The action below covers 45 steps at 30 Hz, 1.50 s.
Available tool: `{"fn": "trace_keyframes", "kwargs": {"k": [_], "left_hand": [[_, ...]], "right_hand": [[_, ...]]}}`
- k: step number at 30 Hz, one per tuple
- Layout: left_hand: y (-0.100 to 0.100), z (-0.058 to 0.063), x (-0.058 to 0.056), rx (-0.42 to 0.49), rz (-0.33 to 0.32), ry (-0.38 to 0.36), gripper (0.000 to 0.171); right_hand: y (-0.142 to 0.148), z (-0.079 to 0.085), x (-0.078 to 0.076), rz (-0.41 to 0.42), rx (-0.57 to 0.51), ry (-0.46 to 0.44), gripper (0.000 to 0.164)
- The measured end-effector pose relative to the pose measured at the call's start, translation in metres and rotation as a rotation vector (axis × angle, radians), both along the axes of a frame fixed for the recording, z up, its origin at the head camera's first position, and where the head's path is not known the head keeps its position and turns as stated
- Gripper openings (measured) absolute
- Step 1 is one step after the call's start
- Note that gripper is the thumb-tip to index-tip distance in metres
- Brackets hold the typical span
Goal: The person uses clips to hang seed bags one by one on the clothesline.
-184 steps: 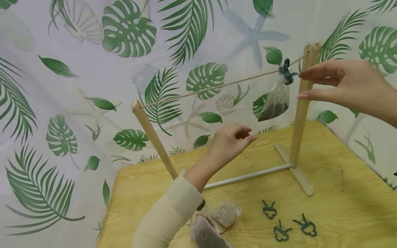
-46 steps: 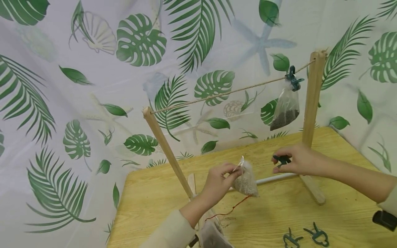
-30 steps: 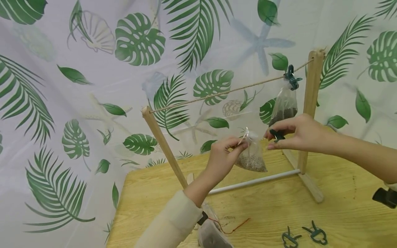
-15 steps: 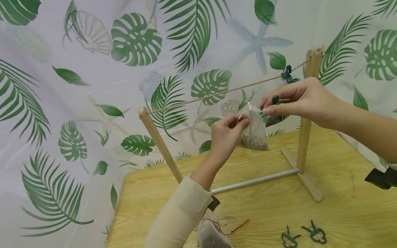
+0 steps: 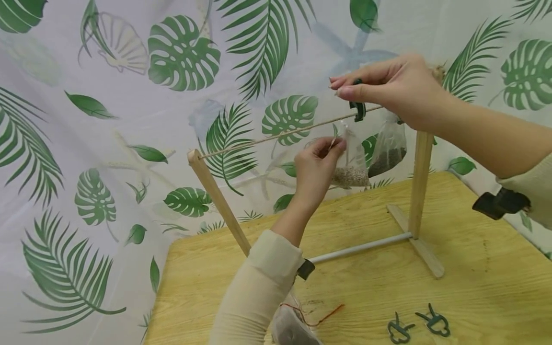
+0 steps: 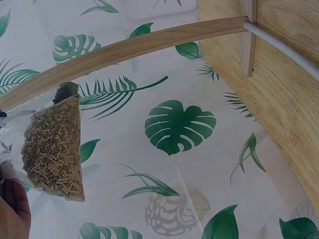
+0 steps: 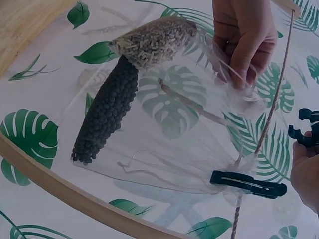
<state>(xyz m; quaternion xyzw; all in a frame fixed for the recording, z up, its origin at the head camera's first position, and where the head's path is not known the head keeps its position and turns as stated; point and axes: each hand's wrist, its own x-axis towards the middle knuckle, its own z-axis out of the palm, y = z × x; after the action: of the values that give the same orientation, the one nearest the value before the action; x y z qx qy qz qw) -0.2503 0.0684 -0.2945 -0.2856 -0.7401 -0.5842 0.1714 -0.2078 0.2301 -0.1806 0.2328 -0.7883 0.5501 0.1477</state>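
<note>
My left hand (image 5: 316, 167) pinches the gathered top of a sheer bag of beige pellets (image 5: 351, 176), lifted just below the rope (image 5: 276, 131). In the left wrist view the bag of pellets (image 6: 55, 149) hangs tilted beside my fingers. Between thumb and fingers, my right hand (image 5: 401, 88) holds a dark green plastic clip (image 5: 358, 110) at the rope. The right wrist view shows that clip (image 7: 309, 127) with its jaws apart. A sheer drawstring bag of black pellets (image 7: 107, 112) hangs from the rope by another dark clip (image 7: 246, 183), mostly hidden behind my right hand in the head view.
The rope runs between a left wooden post (image 5: 220, 203) and a right wooden post (image 5: 419, 187), joined low by a white bar (image 5: 362, 247). Two green clips (image 5: 433, 322) lie on the wooden table (image 5: 483, 287). A greyish bag (image 5: 293, 328) and red string (image 5: 329, 315) lie near my left sleeve.
Since the oldest frame, the beige-pellet bag and one clip have been picked up from the table. Over the last second and a half both hands rose, carrying them up to the rope.
</note>
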Motion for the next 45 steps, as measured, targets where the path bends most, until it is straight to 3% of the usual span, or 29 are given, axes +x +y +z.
{"fn": "trace_keyframes", "kwargs": {"k": [6, 13, 16, 19, 23, 26, 31, 39, 42, 45], "left_hand": [[0.004, 0.007, 0.001, -0.01, -0.011, 0.009, 0.019], [0.005, 0.013, -0.003, -0.072, 0.033, 0.199, 0.017], [0.006, 0.014, -0.003, -0.053, 0.029, 0.236, 0.017], [0.008, 0.014, -0.003, 0.007, 0.029, 0.214, 0.018], [0.011, 0.015, -0.004, 0.136, 0.014, 0.096, 0.019], [0.012, 0.015, -0.003, 0.176, -0.006, 0.032, 0.02], [0.015, 0.015, -0.003, 0.198, -0.017, 0.018, 0.019], [0.016, 0.01, -0.002, 0.296, -0.018, -0.061, 0.019], [0.015, 0.006, -0.002, 0.287, -0.036, -0.088, 0.021], [0.015, 0.002, -0.001, 0.25, -0.023, -0.084, 0.022]], "right_hand": [[-0.002, 0.0, -0.015, -0.029, 0.083, -0.048, 0.022], [-0.008, -0.004, -0.025, -0.031, 0.156, -0.1, 0.026], [-0.006, -0.003, -0.027, -0.06, 0.21, -0.14, 0.03], [-0.004, -0.002, -0.027, -0.094, 0.26, -0.179, 0.034], [-0.005, -0.002, -0.027, -0.116, 0.272, -0.203, 0.036], [-0.006, -0.003, -0.027, -0.121, 0.245, -0.187, 0.035], [-0.009, -0.004, -0.025, -0.132, 0.258, -0.187, 0.037], [-0.01, -0.003, -0.025, -0.098, 0.439, -0.231, 0.038], [-0.01, -0.001, -0.025, -0.111, 0.512, -0.224, 0.04], [-0.009, 0.001, -0.021, -0.128, 0.594, -0.188, 0.053]]}}
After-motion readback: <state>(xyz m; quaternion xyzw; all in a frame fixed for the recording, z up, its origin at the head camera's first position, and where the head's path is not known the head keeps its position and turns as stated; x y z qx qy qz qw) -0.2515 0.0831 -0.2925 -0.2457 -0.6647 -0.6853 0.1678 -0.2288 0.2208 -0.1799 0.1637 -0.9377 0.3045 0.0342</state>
